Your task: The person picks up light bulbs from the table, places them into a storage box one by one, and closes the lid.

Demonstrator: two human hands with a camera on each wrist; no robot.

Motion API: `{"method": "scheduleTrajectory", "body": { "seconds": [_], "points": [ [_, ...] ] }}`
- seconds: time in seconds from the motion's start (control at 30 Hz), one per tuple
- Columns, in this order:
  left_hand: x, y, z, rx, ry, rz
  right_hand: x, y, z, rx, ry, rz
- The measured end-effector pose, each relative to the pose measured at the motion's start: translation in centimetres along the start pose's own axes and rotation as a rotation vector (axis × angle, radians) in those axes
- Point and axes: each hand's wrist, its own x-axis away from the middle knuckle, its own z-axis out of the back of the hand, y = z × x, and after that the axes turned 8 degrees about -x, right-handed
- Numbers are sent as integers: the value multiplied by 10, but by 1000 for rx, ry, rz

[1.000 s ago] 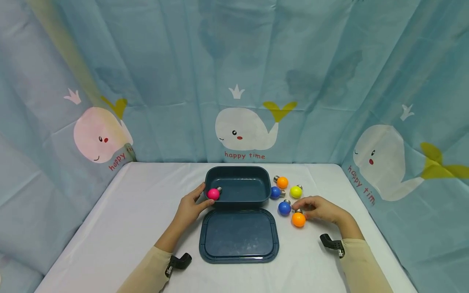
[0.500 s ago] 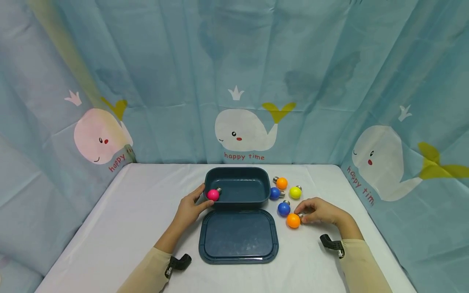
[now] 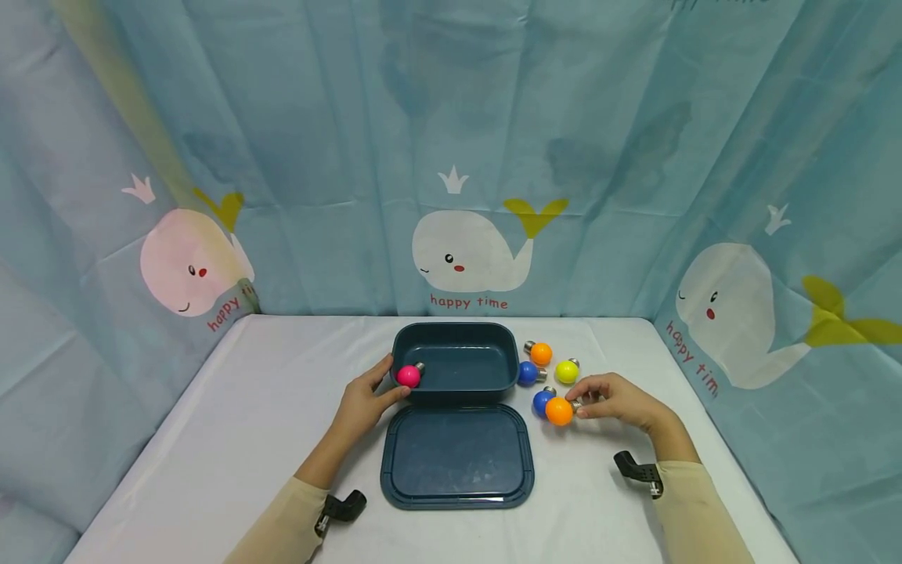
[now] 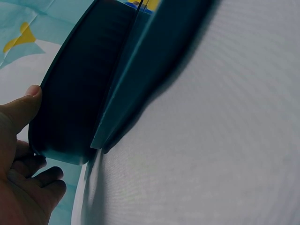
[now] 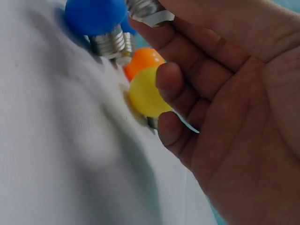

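My right hand pinches an orange light bulb by its silver screw base between thumb and fingertips. The bulb's round end points left and partly covers a blue bulb in the head view. Around the left corner of a dark blue-green plastic box, my left hand holds on, thumb on the front wall and fingers along the left side. Inside the box, at its left end, lies a pink bulb. In the left wrist view the thumb touches the box wall.
A matching lid lies flat in front of the box. Right of the box are another blue bulb, a second orange bulb and a yellow bulb. A whale-print curtain encloses the white table.
The right hand has taken hold of the orange bulb's base, turned its round end leftward and raised it slightly towards the blue bulb. The left hand keeps its place on the box.
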Motion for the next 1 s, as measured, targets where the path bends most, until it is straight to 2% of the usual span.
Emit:
{"method": "scheduleTrajectory", "body": {
  "seconds": [0.27, 0.53, 0.67, 0.83, 1.0],
  "points": [
    [0, 1, 0, -2, -4, 0, -5, -14, -6, 38, 108, 17],
    [0, 1, 1, -1, 4, -6, -12, -34, -15, 48, 234, 112],
    [-1, 0, 0, 3, 7, 0, -16, -46, -21, 79, 290, 130],
    [-1, -2, -1, -3, 6, -2, -22, -57, -26, 115, 339, 126],
    [-1, -1, 0, -2, 7, -7, -30, -67, -28, 121, 347, 140]
  ]
}}
